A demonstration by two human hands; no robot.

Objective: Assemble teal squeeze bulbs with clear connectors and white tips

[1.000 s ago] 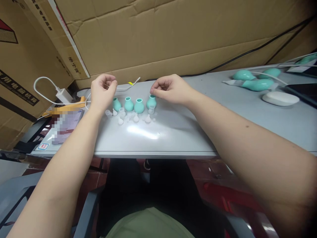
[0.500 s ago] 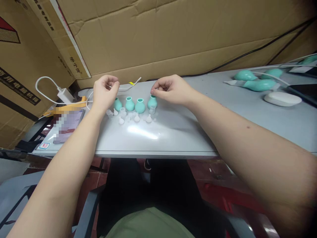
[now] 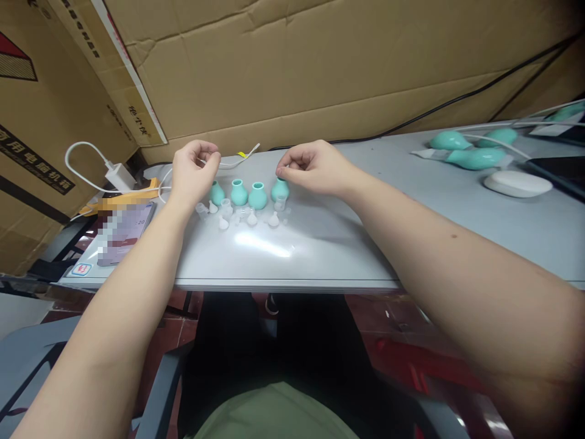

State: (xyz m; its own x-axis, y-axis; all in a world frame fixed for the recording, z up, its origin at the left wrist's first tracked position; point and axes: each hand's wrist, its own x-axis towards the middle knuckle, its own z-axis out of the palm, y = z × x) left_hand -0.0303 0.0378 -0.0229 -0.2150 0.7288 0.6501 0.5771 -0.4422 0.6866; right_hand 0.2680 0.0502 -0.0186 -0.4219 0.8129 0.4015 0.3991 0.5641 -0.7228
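Note:
Several teal rubber bulbs stand upright in a row on the grey table, their round mouths facing up. My left hand hovers over the leftmost bulb, fingers loosely curled, a gap between thumb and forefinger, and nothing visible in them. At the other end, my right hand has thumb and fingers pinched together at the mouth of the rightmost bulb; whether they grip its rim or something small is hidden. Between the hands are two more bulbs, one a left-middle bulb, the other a right-middle bulb. Small translucent funnel-shaped pieces and clear cups lie in front.
Left on the table are a phone, an orange power strip and a white charger with its cable. On the right lie more teal bulbs and a white rounded case. Cardboard stands behind the table.
Almost nothing differs. The view has shifted very slightly; both hands keep the same pose beside the end bulbs, and the bulbs stay in their row.

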